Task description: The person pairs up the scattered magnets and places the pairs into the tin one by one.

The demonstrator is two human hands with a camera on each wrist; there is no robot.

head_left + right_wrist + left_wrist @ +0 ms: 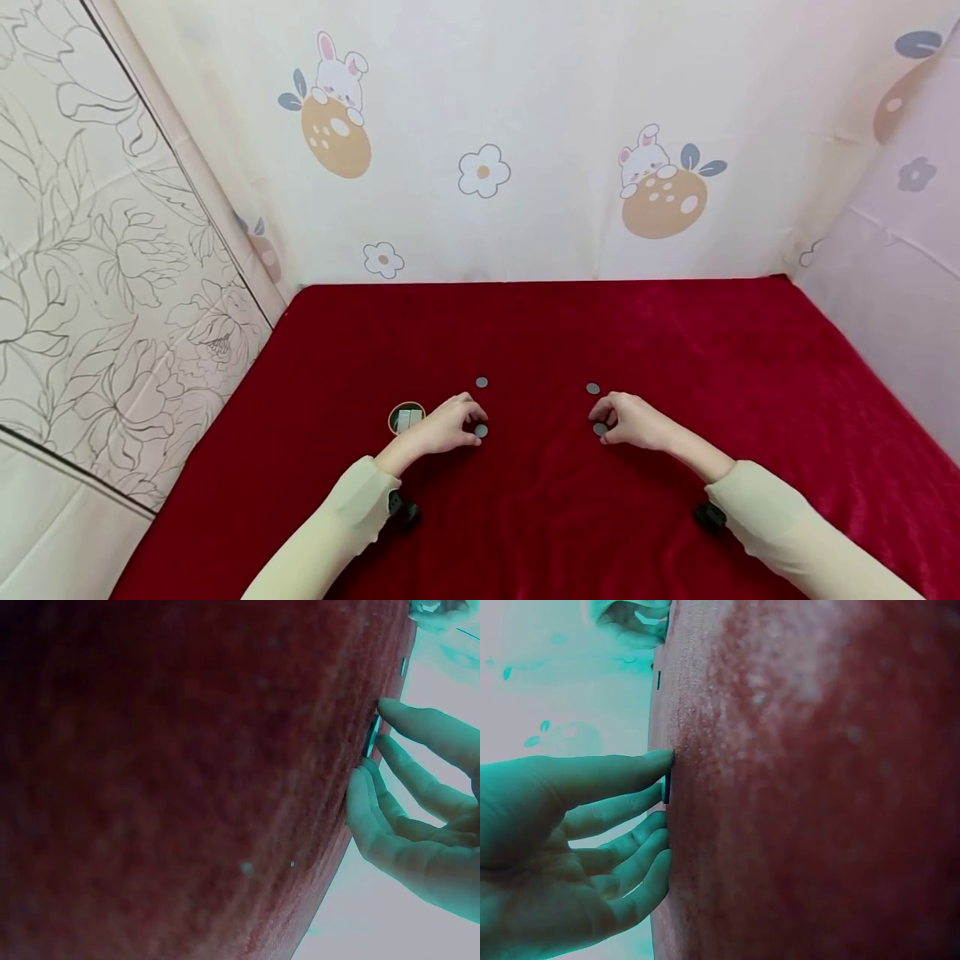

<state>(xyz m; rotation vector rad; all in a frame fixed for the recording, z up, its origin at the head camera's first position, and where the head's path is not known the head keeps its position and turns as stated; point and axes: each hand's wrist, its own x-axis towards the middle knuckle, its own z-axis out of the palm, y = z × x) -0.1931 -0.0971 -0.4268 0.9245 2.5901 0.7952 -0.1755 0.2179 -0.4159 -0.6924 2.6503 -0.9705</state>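
Observation:
My left hand is low over the red cloth, its thumb and fingertips at the edges of a small grey disc. In the left wrist view this disc shows edge-on beside the thumb tip. The right hand mirrors it, thumb and fingers bent around another grey disc; the right wrist view has that disc between thumb and fingertips. Both discs seem to lie on or just at the cloth. Farther back lie two similar discs, one left and one right.
A small round bowl with pale rectangular pieces stands left of my left hand, partly covered by the wrist. Red velvet cloth covers the table. Patterned curtains rise behind the back edge and at both sides.

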